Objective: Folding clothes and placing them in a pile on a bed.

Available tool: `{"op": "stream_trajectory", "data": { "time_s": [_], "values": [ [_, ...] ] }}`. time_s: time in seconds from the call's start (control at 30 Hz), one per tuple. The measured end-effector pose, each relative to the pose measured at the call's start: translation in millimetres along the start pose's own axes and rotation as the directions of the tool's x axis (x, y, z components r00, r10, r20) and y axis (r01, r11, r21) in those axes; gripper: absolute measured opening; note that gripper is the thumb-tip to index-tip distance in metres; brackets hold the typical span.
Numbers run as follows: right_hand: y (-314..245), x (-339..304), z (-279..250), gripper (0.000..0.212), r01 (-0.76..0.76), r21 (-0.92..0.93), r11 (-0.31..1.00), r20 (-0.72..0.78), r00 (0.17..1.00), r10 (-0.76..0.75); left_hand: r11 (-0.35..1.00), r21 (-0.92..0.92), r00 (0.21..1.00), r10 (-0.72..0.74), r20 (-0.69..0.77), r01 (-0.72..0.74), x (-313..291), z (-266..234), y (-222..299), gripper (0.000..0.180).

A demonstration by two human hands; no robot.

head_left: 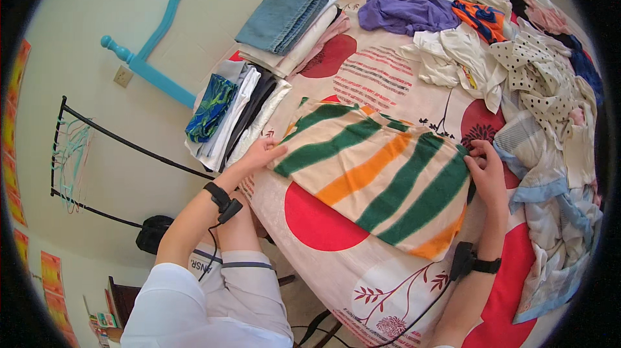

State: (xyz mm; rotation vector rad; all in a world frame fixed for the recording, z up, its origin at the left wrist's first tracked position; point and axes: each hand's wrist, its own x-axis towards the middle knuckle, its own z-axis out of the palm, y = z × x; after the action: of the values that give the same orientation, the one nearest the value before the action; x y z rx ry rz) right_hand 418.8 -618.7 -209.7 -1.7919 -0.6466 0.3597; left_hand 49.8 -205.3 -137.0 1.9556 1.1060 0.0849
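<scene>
A cream top with broad green and orange diagonal stripes (362, 167) lies spread on the patterned bed cover, its neckline-like edge on the far side. My left hand (262, 154) is closed on its left edge, with thumb and fingers pinching the cloth. At the opposite edge, my right hand (485, 168) grips the fabric between thumb and bent fingers. Both wrists wear black straps with small devices and cables. Just beyond my left hand sits a stack of folded clothes (242, 112), with a blue-green patterned piece on its near left.
Folded jeans (284, 15) top another stack farther back. Loose clothes are heaped along the right, including a purple garment (407, 11) and a polka-dot one (540, 66). A turquoise bed frame (162, 79) meets the wall. Hangers (77, 160) hang on a black rack at left.
</scene>
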Motion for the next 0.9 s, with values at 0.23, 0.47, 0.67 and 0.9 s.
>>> {"op": "stream_trajectory", "data": {
  "time_s": [0.23,0.47,0.67,0.9],
  "values": [
    [-4.0,0.2,-4.5,0.034,0.008,0.035,0.999,0.058,0.998,-0.01,0.988,0.136,0.993,0.064,0.097,-0.077,-21.1,-19.7,-17.7,0.035],
    [-7.4,0.9,-0.4,0.032,0.019,0.028,0.999,0.053,0.998,-0.02,0.969,-0.201,0.987,0.13,-0.093,-0.146,-23.5,-3.4,-43.8,0.037],
    [-9.2,0.9,-1.4,0.03,0.024,0.039,0.999,0.053,0.998,-0.026,0.956,-0.179,0.967,0.209,-0.146,-0.234,-25.9,3.4,-46.0,0.03],
    [-11.5,-0.9,1.5,0.025,0.075,-0.014,0.997,0.004,0.997,-0.075,0.912,-0.352,0.963,0.131,-0.237,-0.21,-29.5,0.9,-43.6,0.025]
  ]
}}
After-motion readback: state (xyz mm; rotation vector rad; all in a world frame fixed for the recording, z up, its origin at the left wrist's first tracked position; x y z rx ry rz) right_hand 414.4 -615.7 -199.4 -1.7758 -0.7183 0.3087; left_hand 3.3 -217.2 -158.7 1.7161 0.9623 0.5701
